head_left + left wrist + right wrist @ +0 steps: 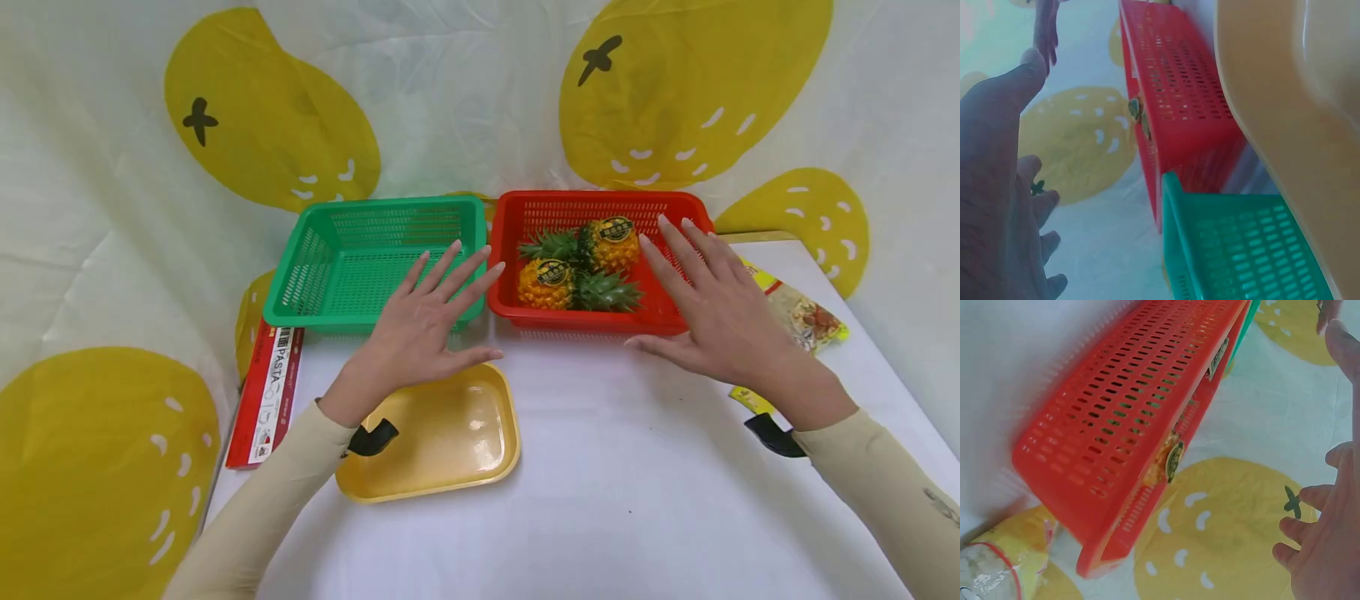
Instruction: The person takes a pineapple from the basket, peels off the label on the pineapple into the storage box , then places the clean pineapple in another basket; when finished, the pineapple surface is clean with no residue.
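My left hand [423, 333] is held out with straight, spread fingers, over the yellow tray [442, 442] and the near right corner of the green basket [337, 321]. Nothing is in it. The right hand [723, 312], also empty with fingers spread, overlaps the right end of the red basket [517, 318] in the head view. Two small pineapples lie in the red basket: one pineapple [546, 285] with its leaves to the right, the other pineapple [613, 246] with its leaves to the left. Both carry dark round labels. The green basket holds nothing.
A red pasta box [262, 400] lies at the left, partly under the green basket. A yellow food packet [806, 317] lies at the right, partly hidden by the right hand and forearm. Behind the baskets hangs a white cloth [450, 100] with yellow fruit prints.
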The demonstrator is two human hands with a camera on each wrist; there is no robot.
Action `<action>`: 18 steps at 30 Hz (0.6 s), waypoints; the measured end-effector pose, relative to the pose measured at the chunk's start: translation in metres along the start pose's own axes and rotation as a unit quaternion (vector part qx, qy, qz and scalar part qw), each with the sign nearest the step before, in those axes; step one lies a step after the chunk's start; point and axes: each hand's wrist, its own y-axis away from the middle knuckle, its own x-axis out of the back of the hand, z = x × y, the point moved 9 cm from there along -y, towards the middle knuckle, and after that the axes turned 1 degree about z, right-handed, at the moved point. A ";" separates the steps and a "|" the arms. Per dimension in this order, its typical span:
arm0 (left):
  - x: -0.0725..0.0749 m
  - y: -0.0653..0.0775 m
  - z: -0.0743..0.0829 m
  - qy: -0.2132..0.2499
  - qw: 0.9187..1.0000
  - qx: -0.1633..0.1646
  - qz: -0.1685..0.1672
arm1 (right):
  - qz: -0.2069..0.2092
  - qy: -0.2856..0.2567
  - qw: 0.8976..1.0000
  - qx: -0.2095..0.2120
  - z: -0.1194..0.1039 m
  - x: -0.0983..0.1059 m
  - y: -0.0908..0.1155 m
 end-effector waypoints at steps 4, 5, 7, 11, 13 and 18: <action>-0.007 -0.004 0.000 0.005 1.000 0.007 -0.015 | -0.011 0.002 1.000 -0.016 0.009 0.000 0.007; -0.009 -0.006 0.000 0.008 1.000 0.008 -0.017 | -0.013 0.000 1.000 -0.020 0.011 0.000 0.009; -0.011 -0.009 0.001 0.015 1.000 0.009 -0.021 | -0.013 -0.004 1.000 -0.028 0.016 0.000 0.013; -0.013 -0.015 0.002 0.030 0.999 0.006 -0.018 | -0.018 -0.013 0.999 -0.046 0.026 0.000 0.021; -0.014 -0.019 0.003 0.034 0.999 0.005 -0.019 | -0.025 -0.016 0.998 -0.057 0.031 -0.001 0.025; -0.018 -0.027 0.003 0.040 0.999 0.007 -0.029 | -0.043 -0.019 0.994 -0.095 0.045 -0.005 0.036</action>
